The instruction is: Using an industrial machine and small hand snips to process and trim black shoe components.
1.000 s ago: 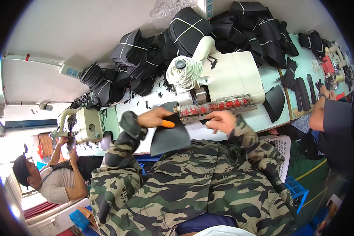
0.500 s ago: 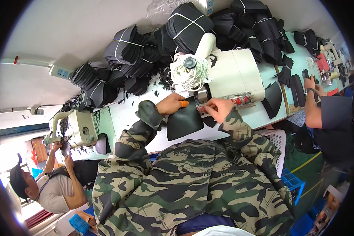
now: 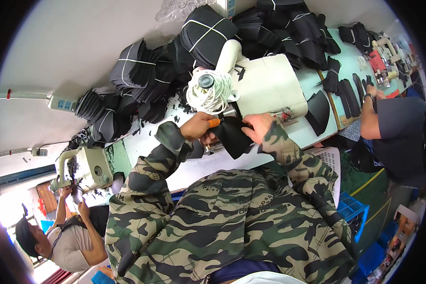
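A curved black leather-like piece is held between my hands at the front of a cream bench machine. My left hand, with an orange cover on one finger, is closed on the left side of the piece, its fingertips partly hidden beside the machine's metal front. At the opposite edge, my right hand pinches the piece between thumb and fingers. A coil of white cord sits on the machine just beyond my hands.
Tied stacks of black pieces line the wall behind the machine. Another black piece lies right of it. Co-workers sit at left and right. A white basket and a blue crate stand by the bench.
The black piece has turned and shifted right, now bending between both hands. My right hand has moved from the machine's front onto its edge. The whole view has shifted slightly.
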Available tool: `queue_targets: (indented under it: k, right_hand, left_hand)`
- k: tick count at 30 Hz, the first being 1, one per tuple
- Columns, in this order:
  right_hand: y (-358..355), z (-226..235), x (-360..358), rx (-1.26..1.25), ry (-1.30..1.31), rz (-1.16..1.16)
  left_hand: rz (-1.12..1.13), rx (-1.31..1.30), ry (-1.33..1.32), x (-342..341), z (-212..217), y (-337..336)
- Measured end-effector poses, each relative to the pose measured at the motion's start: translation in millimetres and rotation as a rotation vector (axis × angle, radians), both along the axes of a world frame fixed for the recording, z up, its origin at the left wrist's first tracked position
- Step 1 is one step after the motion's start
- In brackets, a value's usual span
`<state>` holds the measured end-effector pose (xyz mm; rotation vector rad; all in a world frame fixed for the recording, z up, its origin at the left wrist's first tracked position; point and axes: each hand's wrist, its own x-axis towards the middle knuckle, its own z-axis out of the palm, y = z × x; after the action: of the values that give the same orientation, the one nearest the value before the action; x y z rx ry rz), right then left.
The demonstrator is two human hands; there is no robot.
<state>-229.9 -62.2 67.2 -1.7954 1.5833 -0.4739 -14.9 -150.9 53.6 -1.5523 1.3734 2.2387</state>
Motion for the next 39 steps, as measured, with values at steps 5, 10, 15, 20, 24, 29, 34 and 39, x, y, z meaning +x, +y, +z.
queue_targets:
  k: [5,10,15,20,24,29,34,39]
  right_hand:
    - [39,-1,-20,0.014,-0.248,-0.198]
    - [25,35,-50,-0.581,-0.034,-0.519]
    - [10,-14,-39,-0.452,0.134,-0.273]
    - [38,-23,20,0.151,-0.411,-0.093]
    - [43,-26,32,0.319,-0.619,-0.033]
    - [25,-34,42,0.462,-0.577,-0.149]
    - [15,-26,23,0.085,-0.334,-0.168]
    - [-2,-17,10,0.114,-0.247,-0.174]
  left_hand:
    - [-0.283,-0.151,0.078,7,0,-14]
    - [-0.535,-1.186,-0.715,80,-53,-15]
    - [-0.794,-1.03,-0.77,88,-67,7]
    - [-0.648,-0.953,-0.509,99,-47,12]
    - [-0.654,-0.301,0.15,60,20,12]
    - [-0.287,-0.295,0.111,44,-5,21]
    - [-0.194,-0.148,-0.025,34,4,5]
    - [-0.216,-0.236,0.101,27,-21,-1]
